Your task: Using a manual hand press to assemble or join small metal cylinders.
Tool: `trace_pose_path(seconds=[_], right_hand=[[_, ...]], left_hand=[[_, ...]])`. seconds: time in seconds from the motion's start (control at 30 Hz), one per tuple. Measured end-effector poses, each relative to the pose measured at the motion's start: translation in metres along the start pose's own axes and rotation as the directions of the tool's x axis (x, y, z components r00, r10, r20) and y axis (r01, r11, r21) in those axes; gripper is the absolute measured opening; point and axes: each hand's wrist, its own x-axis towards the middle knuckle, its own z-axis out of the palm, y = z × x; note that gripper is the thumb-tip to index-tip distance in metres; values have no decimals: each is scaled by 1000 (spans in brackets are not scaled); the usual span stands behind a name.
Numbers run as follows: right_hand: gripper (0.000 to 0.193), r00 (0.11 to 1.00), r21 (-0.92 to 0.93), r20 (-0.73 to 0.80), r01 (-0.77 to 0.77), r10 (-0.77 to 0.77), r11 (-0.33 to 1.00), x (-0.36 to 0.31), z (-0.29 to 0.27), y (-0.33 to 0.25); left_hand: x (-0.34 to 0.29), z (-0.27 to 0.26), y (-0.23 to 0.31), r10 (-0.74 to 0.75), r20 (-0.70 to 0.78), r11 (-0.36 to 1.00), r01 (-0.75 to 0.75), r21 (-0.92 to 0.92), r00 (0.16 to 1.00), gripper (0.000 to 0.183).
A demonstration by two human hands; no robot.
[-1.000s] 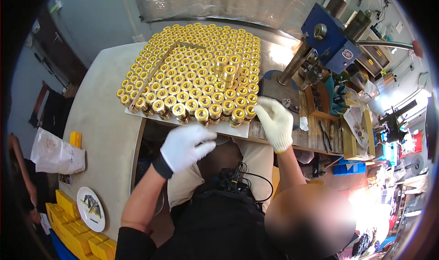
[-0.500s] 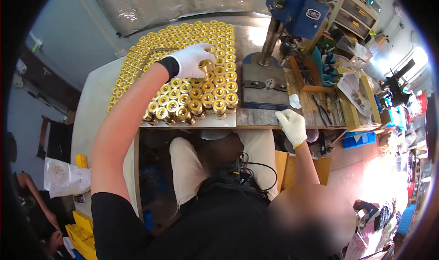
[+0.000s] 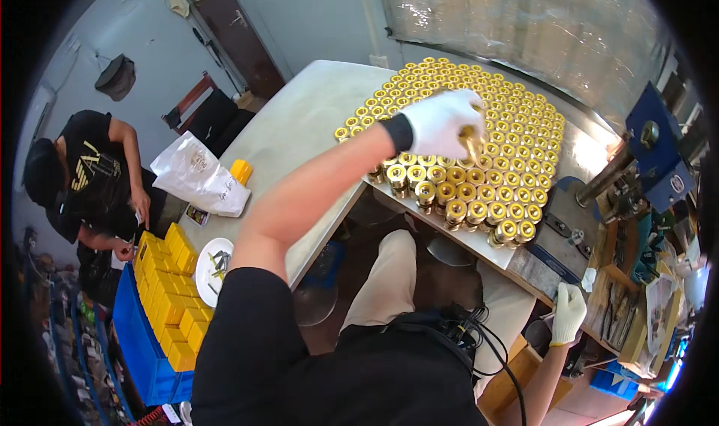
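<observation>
A blue crate (image 3: 147, 362) holds yellow boxes (image 3: 161, 280); the gloved left hand (image 3: 443, 125) pinches a brass fitting (image 3: 470, 144) above packed rows of fittings (image 3: 517, 159); the gloved right hand (image 3: 569, 314) curls near the blue bench press (image 3: 653, 145), whether gripping anything I cannot tell

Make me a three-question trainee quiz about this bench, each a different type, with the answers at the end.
1. True or false: in the picture, the white plate lies left of the gold-coloured fittings.
2. Which is above those fittings? A: right hand; B: left hand; C: neither.
3. Fill in the colour: the crate holding the yellow boxes is ____.

Key: 1 true; 2 B; 3 blue.
</observation>
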Motion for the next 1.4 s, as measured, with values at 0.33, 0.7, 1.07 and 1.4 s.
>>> trace_pose_path(seconds=[0.33,0.7,1.07,1.4], right_hand=[[23,998,-101,1,-60,61,993,8,6,-3],[26,994,-157,28,-103,109,982,14,2,9],[27,981,-203,-26,-192,191,960,10,-7,18],[28,974,-300,-64,-229,220,926,13,-10,25]], left_hand=[[-189,-120,-135,-519,-67,762,497,415,852,26],[-264,-90,-315,-825,-79,484,771,413,560,32],[-246,-94,-444,-888,-212,254,821,512,407,36],[-277,-70,-496,-850,-413,127,888,442,327,55]])
